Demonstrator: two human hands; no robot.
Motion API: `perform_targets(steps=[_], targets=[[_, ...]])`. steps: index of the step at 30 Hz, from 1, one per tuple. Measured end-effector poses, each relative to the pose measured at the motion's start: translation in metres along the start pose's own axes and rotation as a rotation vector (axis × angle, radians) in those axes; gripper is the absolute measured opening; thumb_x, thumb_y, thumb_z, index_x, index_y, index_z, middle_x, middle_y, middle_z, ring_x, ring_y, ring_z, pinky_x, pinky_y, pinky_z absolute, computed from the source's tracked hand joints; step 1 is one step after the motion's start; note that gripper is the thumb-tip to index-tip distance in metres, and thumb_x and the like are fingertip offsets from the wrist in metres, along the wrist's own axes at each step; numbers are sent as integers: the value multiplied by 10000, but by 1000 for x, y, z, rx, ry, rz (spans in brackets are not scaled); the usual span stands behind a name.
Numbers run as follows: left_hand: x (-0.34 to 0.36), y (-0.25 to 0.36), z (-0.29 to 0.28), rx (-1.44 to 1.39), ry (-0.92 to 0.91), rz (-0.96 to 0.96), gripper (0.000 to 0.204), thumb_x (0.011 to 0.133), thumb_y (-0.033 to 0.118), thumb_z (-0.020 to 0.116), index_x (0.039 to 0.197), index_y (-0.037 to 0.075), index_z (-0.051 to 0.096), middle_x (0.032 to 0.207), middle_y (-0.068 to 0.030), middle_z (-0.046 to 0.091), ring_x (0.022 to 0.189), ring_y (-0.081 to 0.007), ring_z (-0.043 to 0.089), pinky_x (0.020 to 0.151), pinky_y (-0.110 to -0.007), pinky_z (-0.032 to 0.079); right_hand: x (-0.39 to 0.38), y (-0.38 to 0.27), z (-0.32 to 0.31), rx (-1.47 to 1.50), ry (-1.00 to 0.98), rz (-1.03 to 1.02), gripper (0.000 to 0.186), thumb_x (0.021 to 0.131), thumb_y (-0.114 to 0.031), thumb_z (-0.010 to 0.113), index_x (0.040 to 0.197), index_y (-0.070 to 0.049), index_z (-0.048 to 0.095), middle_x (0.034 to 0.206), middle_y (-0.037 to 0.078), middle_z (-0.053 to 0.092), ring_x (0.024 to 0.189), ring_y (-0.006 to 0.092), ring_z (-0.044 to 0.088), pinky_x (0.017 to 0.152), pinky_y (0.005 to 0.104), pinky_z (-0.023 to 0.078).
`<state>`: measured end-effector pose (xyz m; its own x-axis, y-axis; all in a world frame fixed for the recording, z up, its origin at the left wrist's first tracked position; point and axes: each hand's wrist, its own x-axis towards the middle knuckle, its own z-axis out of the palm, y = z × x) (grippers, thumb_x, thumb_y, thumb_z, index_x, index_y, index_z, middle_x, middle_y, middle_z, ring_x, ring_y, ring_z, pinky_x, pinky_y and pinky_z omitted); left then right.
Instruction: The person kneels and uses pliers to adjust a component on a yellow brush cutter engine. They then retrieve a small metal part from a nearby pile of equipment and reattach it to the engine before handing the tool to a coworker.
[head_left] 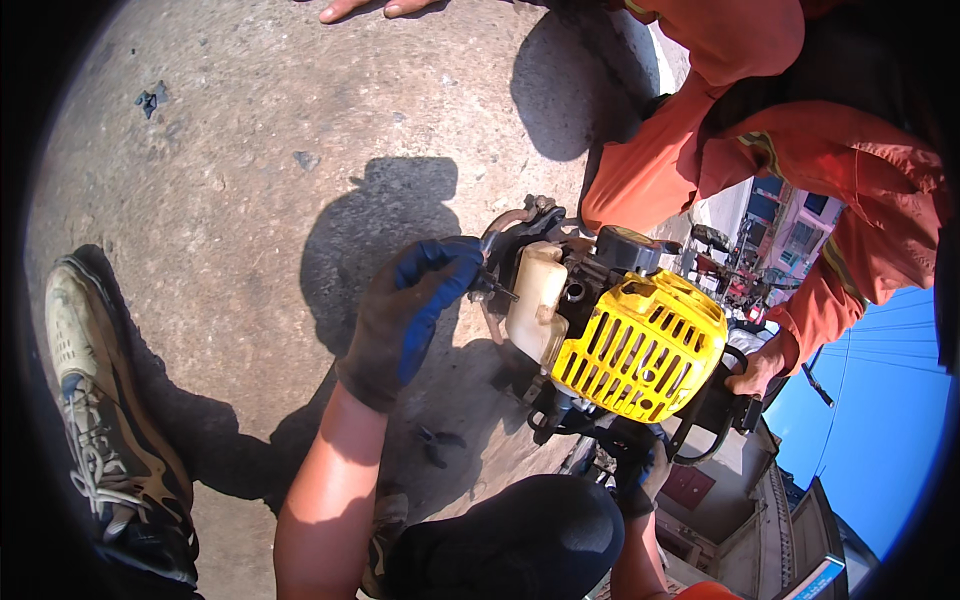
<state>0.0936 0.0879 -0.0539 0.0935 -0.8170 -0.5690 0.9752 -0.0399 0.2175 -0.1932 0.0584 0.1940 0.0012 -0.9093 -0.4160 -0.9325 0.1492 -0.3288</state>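
A small engine [640, 345] with a yellow slotted cover and a whitish plastic tank [536, 305] is held tilted in front of me. My left hand [415, 315], in a grey and blue work glove, pinches a small dark part with a thin metal tip [497, 289] beside the tank. Under the engine's near side, my gloved right hand [640, 472] is closed against its lower frame, its fingers mostly hidden. Another person's bare hand [762, 368] grips the black frame at the engine's right side.
The co-worker in orange clothing [650, 165] is close behind the engine. A dark tool resembling pliers [436, 446] lies on the concrete ground [230, 200] near my left forearm. My shoe [95, 400] is at left. More bare fingers [385, 8] show at the top edge.
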Motion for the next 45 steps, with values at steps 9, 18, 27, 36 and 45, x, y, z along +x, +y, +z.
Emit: perform_targets(steps=[9,18,27,36,45], targets=[[-13,4,-1,113,26,41,223,950,110,552,1125,-16,605,1051,-93,639,987,-159,613,915,-308,493,-3,-6,5,24,9,1,650,963,-554,397,1251,23,467,1075,177,620,937,281,665,756,369,572],[-32,23,29,215,186,-60,207,925,141,603,1054,-20,619,979,-96,647,915,-142,629,853,-258,514,5,67,-13,340,252,170,408,957,-315,499,1185,19,560,1065,132,651,865,220,672,663,369,581],[-159,209,117,740,417,509,175,880,140,630,982,-2,644,867,-51,676,737,-83,590,658,-224,484,20,75,6,376,119,144,403,950,-332,530,1113,35,569,964,121,638,801,176,617,608,274,504],[-444,269,162,530,543,1075,164,897,137,588,990,10,635,801,-35,637,630,-68,521,566,-225,462,8,29,11,-118,145,-204,402,943,-363,535,1040,19,613,833,93,636,681,154,591,559,274,477],[-556,260,107,189,520,997,162,941,156,547,1009,11,568,813,-57,614,669,-108,567,580,-257,501,-45,-63,-35,-342,-98,-441,424,934,-398,537,985,9,645,748,84,632,612,149,574,527,293,465]])
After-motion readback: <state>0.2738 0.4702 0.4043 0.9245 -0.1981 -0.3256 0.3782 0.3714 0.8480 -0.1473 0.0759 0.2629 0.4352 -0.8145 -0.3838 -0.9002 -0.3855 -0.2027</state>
